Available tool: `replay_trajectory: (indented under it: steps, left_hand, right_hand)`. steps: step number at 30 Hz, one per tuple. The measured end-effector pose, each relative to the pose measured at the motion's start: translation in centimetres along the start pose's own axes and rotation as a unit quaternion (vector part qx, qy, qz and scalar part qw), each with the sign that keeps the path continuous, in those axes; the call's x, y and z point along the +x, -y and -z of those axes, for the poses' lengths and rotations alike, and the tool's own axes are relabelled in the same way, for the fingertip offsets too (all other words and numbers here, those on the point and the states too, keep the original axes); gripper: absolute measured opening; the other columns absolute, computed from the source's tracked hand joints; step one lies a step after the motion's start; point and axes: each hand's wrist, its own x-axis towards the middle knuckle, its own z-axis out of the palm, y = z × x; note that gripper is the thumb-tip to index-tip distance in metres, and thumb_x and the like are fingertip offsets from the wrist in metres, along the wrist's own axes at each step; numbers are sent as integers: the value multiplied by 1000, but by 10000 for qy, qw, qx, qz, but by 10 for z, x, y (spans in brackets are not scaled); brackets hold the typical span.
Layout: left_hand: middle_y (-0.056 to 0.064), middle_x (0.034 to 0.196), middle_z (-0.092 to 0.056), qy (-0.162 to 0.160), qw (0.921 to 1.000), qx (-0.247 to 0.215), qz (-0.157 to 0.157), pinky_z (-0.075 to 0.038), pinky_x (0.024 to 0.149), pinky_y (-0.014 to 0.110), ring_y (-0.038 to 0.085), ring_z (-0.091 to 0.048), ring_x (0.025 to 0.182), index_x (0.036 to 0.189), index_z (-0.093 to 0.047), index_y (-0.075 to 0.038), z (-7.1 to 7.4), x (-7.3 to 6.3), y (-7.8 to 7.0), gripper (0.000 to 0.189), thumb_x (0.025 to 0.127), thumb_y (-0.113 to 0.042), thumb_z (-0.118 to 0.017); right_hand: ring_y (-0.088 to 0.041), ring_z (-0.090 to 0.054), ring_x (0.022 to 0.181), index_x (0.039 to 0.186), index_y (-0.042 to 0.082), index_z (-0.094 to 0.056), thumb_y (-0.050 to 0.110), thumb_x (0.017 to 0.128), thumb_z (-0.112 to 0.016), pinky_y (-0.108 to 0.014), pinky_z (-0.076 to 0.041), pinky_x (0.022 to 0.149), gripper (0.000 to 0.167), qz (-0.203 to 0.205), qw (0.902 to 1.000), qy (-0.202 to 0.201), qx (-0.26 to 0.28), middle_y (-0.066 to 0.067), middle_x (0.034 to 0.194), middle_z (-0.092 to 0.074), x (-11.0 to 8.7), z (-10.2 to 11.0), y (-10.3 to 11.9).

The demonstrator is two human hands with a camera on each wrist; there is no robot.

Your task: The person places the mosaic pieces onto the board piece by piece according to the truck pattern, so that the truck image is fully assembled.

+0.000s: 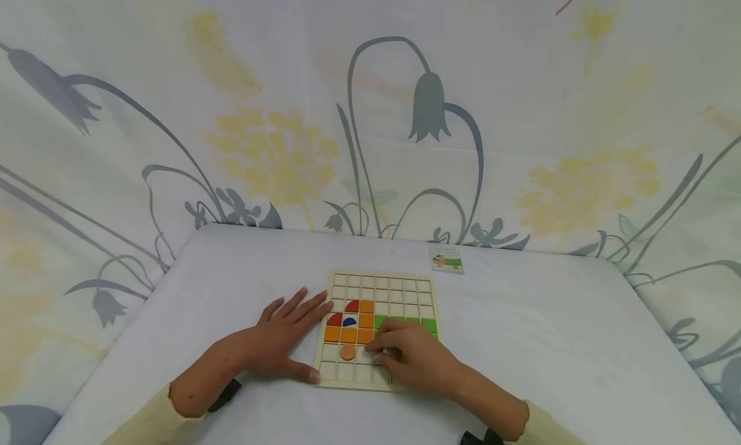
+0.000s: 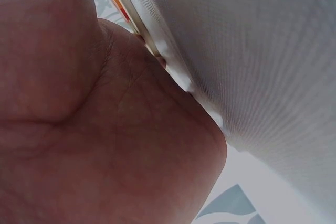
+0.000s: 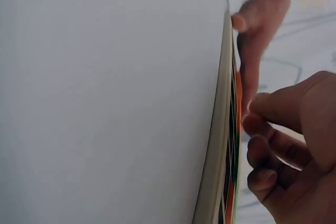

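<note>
A square wooden grid board [image 1: 370,387] lies on the white table with coloured pieces in its cells. Red quarter-round pieces [image 1: 335,319], a blue half-round piece [image 1: 350,322], orange squares [image 1: 349,335] and green pieces [image 1: 429,325] form a pattern, with an orange round piece [image 1: 347,352] below. My left hand [image 1: 280,342] rests with fingers spread along the board's left edge, thumb at the lower left corner. Over the lower middle cells, my right hand [image 1: 413,358] has its fingers curled, thumb and index tips close together; I cannot tell whether a piece is between them.
A small picture card [image 1: 446,260] with a similar grid pattern lies behind the board, toward the right. White cloth with printed flowers [image 1: 428,104] hangs around the back and sides of the table [image 1: 550,329].
</note>
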Motion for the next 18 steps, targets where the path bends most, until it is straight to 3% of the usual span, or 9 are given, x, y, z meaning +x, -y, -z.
replay_trajectory:
  steps: [6,11,14,18]
  left_hand:
    - [-2,180,-7,48,9999,-25,-117,-4,125,70,36,4,165,172,-18,-27,-2,3,-2,117,82,-78,-74]
    - [-3,180,-6,63,9999,-9,-104,-3,125,70,35,6,165,172,-18,-28,-3,5,-3,118,81,-78,-74]
    - [-4,180,-6,57,9999,26,-87,-3,126,70,34,6,165,172,-17,-28,-4,6,-2,118,81,-78,-74]
    - [-4,180,-6,77,9999,17,-63,-4,126,69,34,5,165,172,-18,-28,-3,6,-2,117,81,-77,-75]
  right_hand:
    - [-1,-57,84,109,20,-83,16,98,-79,-18,-51,75,12,-27,9992,107,-392,14,100,-69,18,-13,12]
    - [-1,-57,82,106,18,-84,13,96,-81,-18,-51,73,12,-67,9993,214,-312,14,96,-69,25,-14,13]
    - [-2,-58,84,107,17,-84,10,97,-79,-18,-51,74,13,-144,9997,187,-88,14,98,-69,23,-10,9]
    - [-3,-58,82,106,16,-82,7,98,-77,-21,-53,71,13,-352,9991,-249,-26,13,99,-69,7,9,-1]
